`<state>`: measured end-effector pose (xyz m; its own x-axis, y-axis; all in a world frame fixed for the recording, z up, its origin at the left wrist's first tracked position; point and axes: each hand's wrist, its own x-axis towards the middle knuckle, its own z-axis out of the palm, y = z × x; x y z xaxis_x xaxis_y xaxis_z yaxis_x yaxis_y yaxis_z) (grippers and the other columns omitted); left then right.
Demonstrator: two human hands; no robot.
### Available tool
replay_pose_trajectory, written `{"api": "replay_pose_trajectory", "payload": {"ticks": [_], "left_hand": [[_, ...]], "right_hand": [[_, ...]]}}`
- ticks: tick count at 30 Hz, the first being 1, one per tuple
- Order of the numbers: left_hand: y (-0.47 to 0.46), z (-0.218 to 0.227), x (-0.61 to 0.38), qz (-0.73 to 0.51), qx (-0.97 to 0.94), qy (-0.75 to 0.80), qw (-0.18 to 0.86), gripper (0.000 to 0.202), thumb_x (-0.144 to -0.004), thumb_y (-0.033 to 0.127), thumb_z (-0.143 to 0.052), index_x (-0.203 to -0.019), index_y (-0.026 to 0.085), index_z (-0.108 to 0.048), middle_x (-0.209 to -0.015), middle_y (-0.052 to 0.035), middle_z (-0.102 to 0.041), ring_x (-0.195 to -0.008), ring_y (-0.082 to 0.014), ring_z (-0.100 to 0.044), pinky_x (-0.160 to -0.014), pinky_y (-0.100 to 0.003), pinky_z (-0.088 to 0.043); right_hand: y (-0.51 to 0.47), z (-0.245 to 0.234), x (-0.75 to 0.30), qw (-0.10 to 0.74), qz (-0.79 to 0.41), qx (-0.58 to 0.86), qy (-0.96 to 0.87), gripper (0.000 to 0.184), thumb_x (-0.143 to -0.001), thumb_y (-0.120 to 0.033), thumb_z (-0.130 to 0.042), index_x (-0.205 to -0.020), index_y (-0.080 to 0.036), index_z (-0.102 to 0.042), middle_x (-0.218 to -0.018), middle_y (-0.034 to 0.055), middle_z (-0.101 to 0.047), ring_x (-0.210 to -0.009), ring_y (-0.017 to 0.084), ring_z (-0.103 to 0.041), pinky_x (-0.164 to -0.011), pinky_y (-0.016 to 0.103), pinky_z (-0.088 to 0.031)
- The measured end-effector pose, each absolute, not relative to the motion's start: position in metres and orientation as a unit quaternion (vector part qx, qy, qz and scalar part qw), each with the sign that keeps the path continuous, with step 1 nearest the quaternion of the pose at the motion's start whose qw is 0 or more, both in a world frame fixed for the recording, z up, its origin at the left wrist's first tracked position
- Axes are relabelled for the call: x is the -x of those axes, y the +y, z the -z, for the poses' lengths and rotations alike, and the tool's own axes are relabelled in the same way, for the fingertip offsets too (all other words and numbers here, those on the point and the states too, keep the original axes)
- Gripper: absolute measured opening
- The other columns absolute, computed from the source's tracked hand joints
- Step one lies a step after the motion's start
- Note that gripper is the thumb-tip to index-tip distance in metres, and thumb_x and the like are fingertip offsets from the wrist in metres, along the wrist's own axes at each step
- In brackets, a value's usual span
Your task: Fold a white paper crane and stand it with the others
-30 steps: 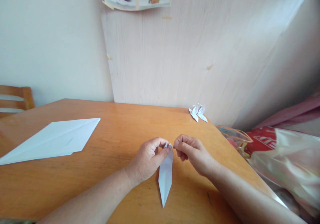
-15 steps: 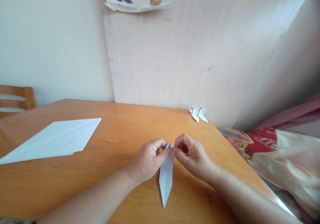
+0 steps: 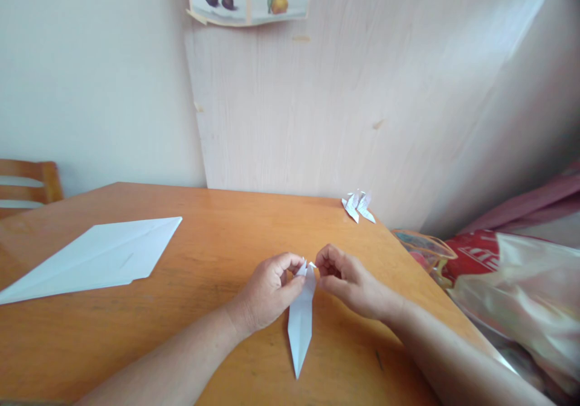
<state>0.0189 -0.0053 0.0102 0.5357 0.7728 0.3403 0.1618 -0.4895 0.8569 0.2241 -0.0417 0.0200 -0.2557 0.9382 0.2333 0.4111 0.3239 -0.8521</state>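
Note:
A narrow strip of folded white paper point(image 3: 300, 321) stretches toward me, its pointed end at the bottom and small split points at its top. My left hand point(image 3: 274, 285) pinches the upper left part between thumb and fingers. Just right of the paper's top is my right hand point(image 3: 347, 280), with curled fingers and a small gap between thumb and index finger. Its fingertips are very close to the small folded tip, and nothing shows between them.
On the wooden table point(image 3: 217, 225), a large folded white paper point(image 3: 122, 252) lies at the left. Small folded paper figures point(image 3: 357, 206) stand at the far right corner. Beyond the right edge are plastic bags point(image 3: 521, 285). A wooden chair point(image 3: 52, 181) is at the left.
My right thumb and index finger have come away from the top of the paper, slightly to the right. The left hand keeps its pinch. The view has shifted slightly.

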Motion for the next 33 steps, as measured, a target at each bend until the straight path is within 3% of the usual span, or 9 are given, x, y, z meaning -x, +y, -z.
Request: {"api": "replay_pose_trajectory", "payload": {"ticks": [4,7,13,19,28,33], "left_hand": [[-0.002,-0.004,-0.017,-0.353,-0.787,0.294,0.412,0.02,-0.083,0.013,-0.061,-0.1,0.019,-0.068,-0.096,-0.0031,-0.075,-0.081,-0.0159,-0.066,-0.073,-0.024,-0.051],[0.001,0.002,-0.016,-0.329,-0.799,0.304,0.402,0.019,-0.082,0.012,-0.06,-0.098,0.019,-0.068,-0.096,-0.0031,-0.074,-0.086,-0.0175,-0.067,-0.076,-0.026,-0.051],[0.004,0.003,-0.016,-0.313,-0.812,0.309,0.383,0.015,-0.083,0.016,-0.06,-0.095,0.019,-0.068,-0.09,-0.0026,-0.072,-0.079,-0.017,-0.065,-0.072,-0.026,-0.05],[0.006,0.006,-0.017,-0.321,-0.811,0.302,0.385,0.012,-0.087,0.024,-0.06,-0.095,0.02,-0.068,-0.09,-0.0034,-0.071,-0.084,-0.0186,-0.064,-0.077,-0.028,-0.049],[0.004,0.0,-0.016,-0.334,-0.79,0.316,0.405,0.017,-0.093,0.032,-0.054,-0.094,0.02,-0.065,-0.08,-0.0004,-0.065,-0.073,-0.0156,-0.059,-0.068,-0.026,-0.045],[0.004,-0.002,-0.015,-0.326,-0.787,0.319,0.416,0.02,-0.096,0.029,-0.047,-0.091,0.02,-0.063,-0.072,0.0022,-0.06,-0.069,-0.0148,-0.058,-0.067,-0.026,-0.044]], "right_hand": [[-0.042,-0.018,-0.225,0.324,-0.322,0.506,-0.732,0.013,-0.081,-0.023,-0.066,-0.086,-0.021,-0.054,-0.071,-0.0043,-0.053,-0.062,0.011,-0.045,-0.055,0.024,-0.033],[-0.041,-0.012,-0.223,0.304,-0.291,0.513,-0.748,0.011,-0.079,-0.017,-0.063,-0.08,-0.021,-0.053,-0.068,-0.0049,-0.053,-0.059,0.01,-0.045,-0.053,0.023,-0.031],[-0.033,-0.003,-0.221,0.339,-0.276,0.509,-0.741,0.01,-0.077,-0.01,-0.057,-0.076,-0.02,-0.055,-0.069,-0.0047,-0.053,-0.062,0.01,-0.046,-0.054,0.021,-0.032],[-0.024,0.0,-0.222,0.372,-0.296,0.525,-0.706,0.007,-0.079,-0.012,-0.057,-0.083,-0.017,-0.06,-0.072,-0.0038,-0.058,-0.064,0.01,-0.05,-0.056,0.021,-0.036],[-0.02,0.007,-0.225,0.368,-0.267,0.529,-0.717,0.007,-0.08,-0.011,-0.055,-0.08,-0.018,-0.058,-0.07,-0.0043,-0.056,-0.064,0.011,-0.049,-0.056,0.022,-0.036],[-0.021,0.005,-0.225,0.363,-0.281,0.53,-0.713,0.008,-0.08,-0.01,-0.053,-0.078,-0.018,-0.055,-0.07,-0.0043,-0.054,-0.065,0.012,-0.049,-0.057,0.023,-0.036]]}}
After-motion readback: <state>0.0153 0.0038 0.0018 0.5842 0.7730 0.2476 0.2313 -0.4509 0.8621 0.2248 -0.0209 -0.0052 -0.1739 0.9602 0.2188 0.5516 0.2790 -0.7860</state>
